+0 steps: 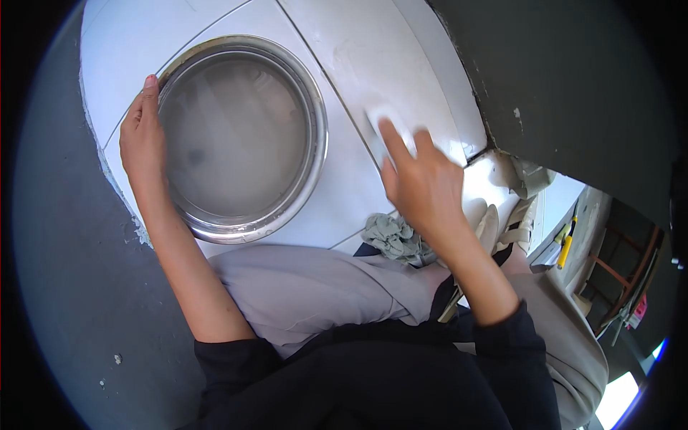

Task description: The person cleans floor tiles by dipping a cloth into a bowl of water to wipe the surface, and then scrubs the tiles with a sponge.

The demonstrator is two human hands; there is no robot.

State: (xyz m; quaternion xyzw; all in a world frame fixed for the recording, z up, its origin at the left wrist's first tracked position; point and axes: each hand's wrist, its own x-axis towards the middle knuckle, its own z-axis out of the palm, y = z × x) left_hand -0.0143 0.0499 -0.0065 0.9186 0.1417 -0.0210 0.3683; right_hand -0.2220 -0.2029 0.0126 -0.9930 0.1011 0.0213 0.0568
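A round metal basin (320,136) with cloudy greyish water (236,143) stands on white tiles. My left hand (145,136) grips the basin's left rim, its fingers partly hidden on the outer side. To the right of the basin, my right hand (426,175) is closed on a small white block (380,118), low over the tiles and blurred by motion. Whether the block is a sponge or something else I cannot tell. A crumpled grey-green cloth (393,235) lies below my right hand, beside my leg.
White floor tiles (351,43) run under the basin, with dark lines between them. A dark grey wall (57,251) is on the left and another dark surface (573,93) at upper right. A yellow-handled tool (567,247) and a brown rack (623,265) are farther right.
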